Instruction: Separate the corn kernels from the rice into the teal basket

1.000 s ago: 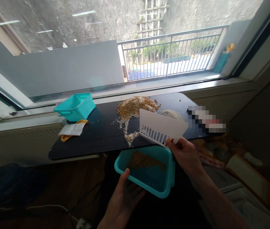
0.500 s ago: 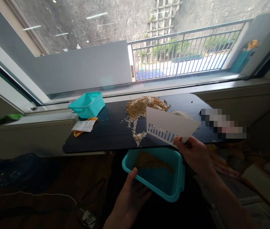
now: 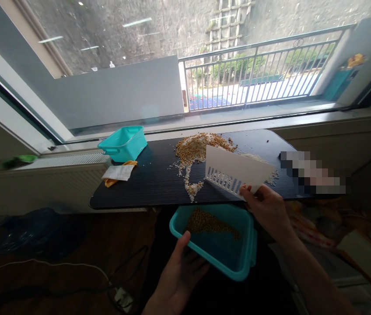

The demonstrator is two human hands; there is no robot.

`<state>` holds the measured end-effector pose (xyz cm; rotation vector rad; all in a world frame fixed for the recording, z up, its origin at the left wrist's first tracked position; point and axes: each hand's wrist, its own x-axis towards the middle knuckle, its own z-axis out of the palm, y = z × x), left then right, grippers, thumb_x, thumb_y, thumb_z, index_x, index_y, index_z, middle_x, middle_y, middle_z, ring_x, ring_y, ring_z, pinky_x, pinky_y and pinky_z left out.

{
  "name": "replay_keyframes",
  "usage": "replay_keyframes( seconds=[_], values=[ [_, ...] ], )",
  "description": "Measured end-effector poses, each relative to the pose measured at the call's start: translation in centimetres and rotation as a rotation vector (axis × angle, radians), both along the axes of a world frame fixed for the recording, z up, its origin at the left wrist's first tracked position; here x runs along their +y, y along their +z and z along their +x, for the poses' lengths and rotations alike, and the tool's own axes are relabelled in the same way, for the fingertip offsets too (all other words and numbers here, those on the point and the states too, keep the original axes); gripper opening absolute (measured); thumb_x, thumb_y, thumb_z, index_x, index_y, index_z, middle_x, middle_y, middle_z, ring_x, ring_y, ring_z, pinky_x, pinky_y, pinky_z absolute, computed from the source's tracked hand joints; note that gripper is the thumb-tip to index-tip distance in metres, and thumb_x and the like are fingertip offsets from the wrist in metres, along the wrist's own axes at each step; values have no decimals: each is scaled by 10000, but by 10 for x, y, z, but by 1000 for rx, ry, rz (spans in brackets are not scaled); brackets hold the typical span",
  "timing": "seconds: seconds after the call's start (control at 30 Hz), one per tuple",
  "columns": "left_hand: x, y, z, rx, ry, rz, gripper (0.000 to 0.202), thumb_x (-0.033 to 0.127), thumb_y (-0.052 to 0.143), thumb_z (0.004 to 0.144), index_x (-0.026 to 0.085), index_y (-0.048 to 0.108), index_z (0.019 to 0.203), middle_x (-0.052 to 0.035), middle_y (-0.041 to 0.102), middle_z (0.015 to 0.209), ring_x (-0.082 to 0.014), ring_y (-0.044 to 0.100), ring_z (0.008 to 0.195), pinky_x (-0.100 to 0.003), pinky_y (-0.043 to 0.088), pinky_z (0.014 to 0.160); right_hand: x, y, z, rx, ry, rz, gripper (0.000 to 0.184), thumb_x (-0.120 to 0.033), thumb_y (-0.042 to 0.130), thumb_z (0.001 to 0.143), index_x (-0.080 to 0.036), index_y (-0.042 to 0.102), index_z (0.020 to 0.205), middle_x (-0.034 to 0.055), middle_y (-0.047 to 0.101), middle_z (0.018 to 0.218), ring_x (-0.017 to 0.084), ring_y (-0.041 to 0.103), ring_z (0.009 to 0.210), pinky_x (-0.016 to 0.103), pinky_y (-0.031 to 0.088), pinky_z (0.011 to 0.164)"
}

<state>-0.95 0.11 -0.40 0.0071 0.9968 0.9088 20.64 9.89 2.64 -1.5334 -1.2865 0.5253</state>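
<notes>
My left hand (image 3: pixel 180 267) grips the near left rim of a teal plastic basin (image 3: pixel 218 249), thumb over the edge and fingers underneath. Inside the basin lies a layer of yellow-brown beans (image 3: pixel 210 222). In my right hand (image 3: pixel 267 208) is a white slotted card (image 3: pixel 238 168), pinched at its lower right, with a row of slots along its lower edge. The card is held above the front of the dark table (image 3: pixel 152 183). Behind it sits a mixed heap of beans and white grains (image 3: pixel 194 148); the card partly hides a patch of white grains (image 3: pixel 272 176).
A second teal basin (image 3: pixel 129 151) stands at the table's left, near a folded white and orange cloth (image 3: pixel 118 173). A pixelated item (image 3: pixel 313 173) lies at the right end. A window with a railing (image 3: pixel 254 78) rises behind. Cables (image 3: pixel 74 265) run across the floor.
The view has shifted slightly, so most things appear a little further right. The card has tilted slightly. Both hands keep their holds.
</notes>
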Motion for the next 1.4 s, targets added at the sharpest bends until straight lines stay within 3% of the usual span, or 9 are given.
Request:
replay_keyframes(
  seconds=[0.27,0.47,0.73,1.13,1.4],
  values=[
    [1,-1,0,15,-13,-2,615,510,572,841,131,496,1320,-165,640,1243,-275,651,1040,-403,444,981,17,13,1,-110,194,43,271,-445,650,710,-192,622,617,-2,608,544,133,524,511,249,390,486],
    [-1,-2,0,4,-11,28,627,502,579,840,127,483,1334,-166,633,1259,-286,646,1056,-411,436,990,12,21,6,1,246,-15,301,-486,674,680,-189,634,648,4,615,556,126,513,501,233,371,442],
    [3,4,2,-12,6,-29,588,478,503,894,127,450,1364,-159,646,1246,-287,646,1068,-413,426,1008,25,14,8,-23,310,6,318,-495,676,686,-180,652,653,27,650,610,147,560,562,248,434,505],
    [1,3,2,-17,11,1,603,480,560,861,132,475,1346,-157,643,1256,-292,652,1059,-413,460,978,10,7,24,54,286,-90,291,-478,723,668,-191,677,686,35,691,668,163,603,593,253,493,547],
    [2,2,1,-4,6,-13,584,470,580,850,129,500,1317,-153,677,1189,-276,667,1017,-408,465,972,-1,9,26,70,321,-108,422,-619,735,627,-204,671,669,43,694,663,171,621,589,250,517,541]
  ],
)
